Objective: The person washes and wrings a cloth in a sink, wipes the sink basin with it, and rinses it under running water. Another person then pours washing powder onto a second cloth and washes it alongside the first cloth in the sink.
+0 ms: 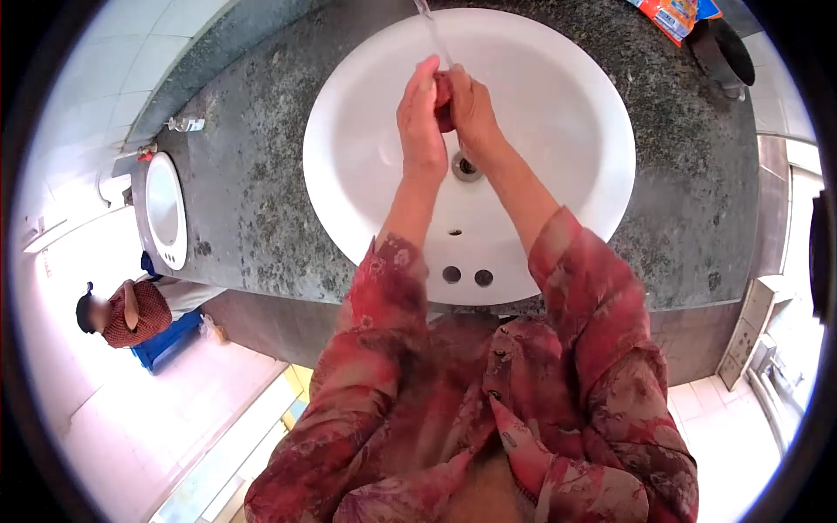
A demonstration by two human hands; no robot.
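Red patterned shirt (pixel 453 418), lower centre, nearest us. Dark red lump (pixel 445 102), upper centre, pressed between left hand (pixel 421 122) and right hand (pixel 473 109), our grip closed round it; we judge it light, firm, slippery, best cupped by its sides. White basin (pixel 567 131) below, grey table (pixel 261 192) around; person (pixel 144 312), pinkish floor (pixel 131 418), left.
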